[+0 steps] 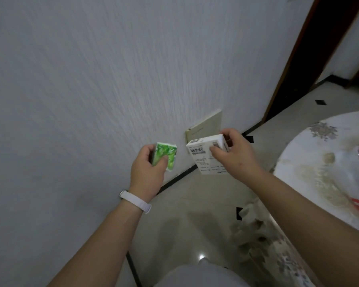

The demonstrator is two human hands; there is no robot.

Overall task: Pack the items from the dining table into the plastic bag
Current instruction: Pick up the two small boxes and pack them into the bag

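Packing looks midway: the left hand (146,168) grips a green packet (167,155), the right hand (235,151) a white box (203,156), neither bagged yet, the worktop (311,162) beside them

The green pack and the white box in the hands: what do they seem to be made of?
The green pack, gripped by the left hand, seems wrapped in thin glossy plastic film: small highlights show on its print. The white box, held by the right hand, looks like matte cardboard: flat faces, crisp edges, a printed barcode.
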